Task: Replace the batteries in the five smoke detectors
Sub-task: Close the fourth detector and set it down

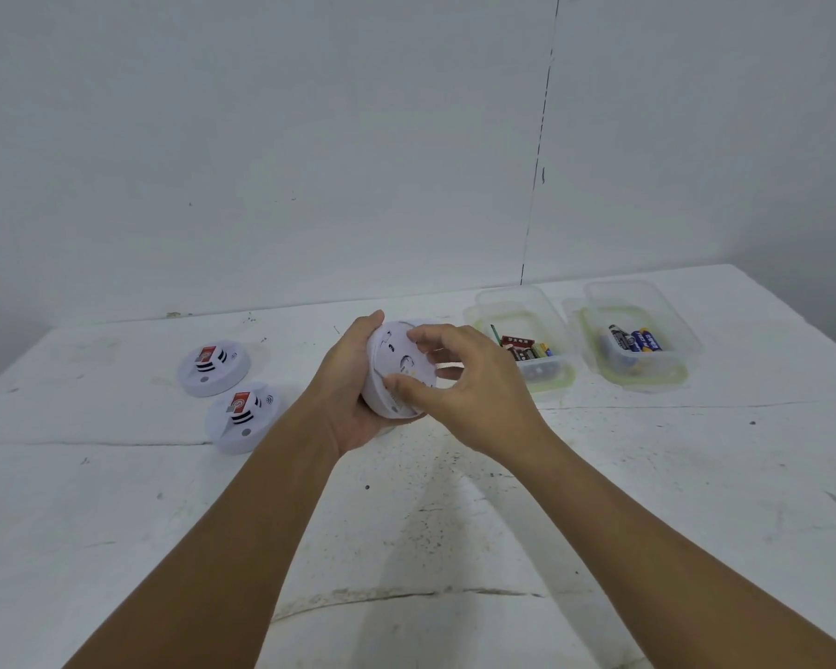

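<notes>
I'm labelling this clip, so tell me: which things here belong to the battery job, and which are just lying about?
Belongs to the job:
- held smoke detector, gripped by left hand and right hand
- two smoke detectors on the table
- left battery tub
- right battery tub

Just there:
- white table
- wall

Single head-worn wide-angle view, looked forward and down over a white table [117, 499] from the person's own standpoint. Both forearms entered from the bottom edge, hands met near frame centre, close to the lens. Table filled the lower half; a bare wall [310, 137] took the upper half. Edges bowed from wide-angle distortion. No second view, so no overlap.
</notes>
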